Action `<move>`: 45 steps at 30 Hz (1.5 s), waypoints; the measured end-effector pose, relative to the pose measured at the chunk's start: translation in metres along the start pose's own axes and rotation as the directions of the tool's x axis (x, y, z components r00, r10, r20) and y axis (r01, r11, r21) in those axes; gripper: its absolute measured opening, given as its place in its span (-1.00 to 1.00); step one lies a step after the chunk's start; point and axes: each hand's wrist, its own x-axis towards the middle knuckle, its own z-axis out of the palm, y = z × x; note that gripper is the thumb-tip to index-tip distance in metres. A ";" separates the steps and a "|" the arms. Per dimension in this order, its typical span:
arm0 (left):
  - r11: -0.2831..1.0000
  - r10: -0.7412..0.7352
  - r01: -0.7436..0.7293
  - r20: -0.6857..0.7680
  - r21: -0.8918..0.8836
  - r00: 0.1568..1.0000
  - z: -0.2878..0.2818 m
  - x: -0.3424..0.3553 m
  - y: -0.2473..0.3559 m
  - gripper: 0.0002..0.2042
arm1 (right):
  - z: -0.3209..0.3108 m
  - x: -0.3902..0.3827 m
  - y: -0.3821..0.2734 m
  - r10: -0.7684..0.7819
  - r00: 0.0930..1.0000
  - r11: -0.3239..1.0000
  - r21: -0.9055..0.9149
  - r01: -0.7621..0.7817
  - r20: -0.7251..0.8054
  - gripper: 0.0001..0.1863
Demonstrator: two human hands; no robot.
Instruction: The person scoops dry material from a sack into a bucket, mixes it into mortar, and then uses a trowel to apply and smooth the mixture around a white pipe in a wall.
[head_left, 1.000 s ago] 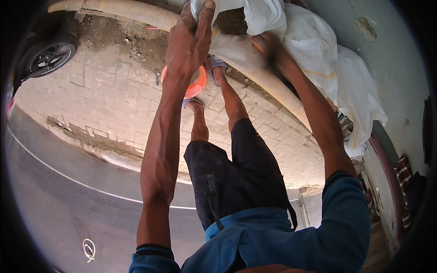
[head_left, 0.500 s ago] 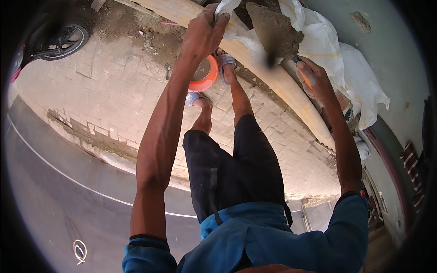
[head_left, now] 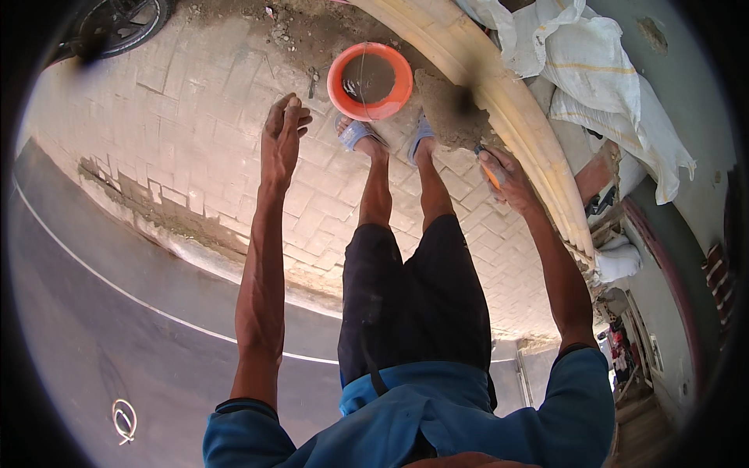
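My right hand [head_left: 511, 181] is closed round the orange handle of a trowel [head_left: 446, 117]. Its broad blade is grey and crusted, and points up and left, just right of an orange bucket [head_left: 337, 92]. Dark, shiny liquid stands in the bucket, by the toes of my sandals. To the bucket's left, my left hand [head_left: 281, 139] hangs in the air, holding nothing. Its fingers are loosely bent and a little apart. A dark smudge in the view covers part of the trowel's far side.
A long pale yellow curved beam [head_left: 538, 132] runs past my right hand. Beyond it white woven sacks [head_left: 597, 66] lie against the wall [head_left: 686, 117]. A motorcycle wheel [head_left: 129, 27] stands far left on the paving [head_left: 203, 125]. A pale coil [head_left: 123, 421] lies on the road.
My left hand has let go of the white sack and come down to the left. My right hand has brought the trowel left, away from the sacks and close to the bucket.
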 end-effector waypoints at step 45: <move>0.806 0.551 -0.483 -0.134 0.342 0.824 0.283 0.101 0.249 -0.68 | -0.141 0.199 -0.221 -0.526 0.811 0.348 -0.935 -0.068 -0.255 -0.62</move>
